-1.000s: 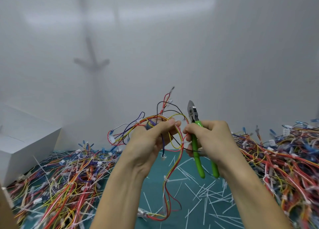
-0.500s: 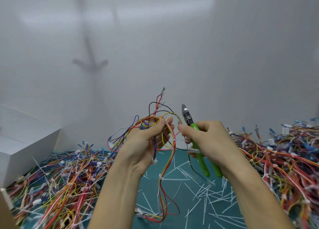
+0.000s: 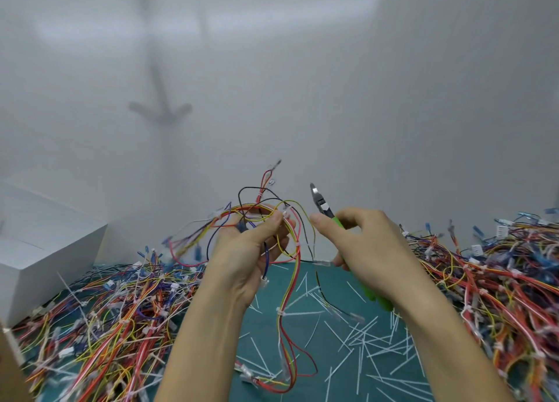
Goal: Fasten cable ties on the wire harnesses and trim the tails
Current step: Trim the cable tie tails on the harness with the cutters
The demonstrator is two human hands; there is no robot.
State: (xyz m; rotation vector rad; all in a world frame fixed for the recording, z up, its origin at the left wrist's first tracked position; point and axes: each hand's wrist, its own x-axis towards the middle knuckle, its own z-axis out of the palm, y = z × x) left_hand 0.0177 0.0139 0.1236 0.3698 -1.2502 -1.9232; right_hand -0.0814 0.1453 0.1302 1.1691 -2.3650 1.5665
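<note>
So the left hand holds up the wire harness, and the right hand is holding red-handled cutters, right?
Not quite. The head view shows the cutters in the right hand have green handles, not red. The left hand does hold up the wire harness.

- Your bare left hand [image 3: 251, 250] and bare right hand [image 3: 369, 247] wear no gloves or rings.
- Both your forearms, entering from 6 o'clock, are sleeveless.
</note>
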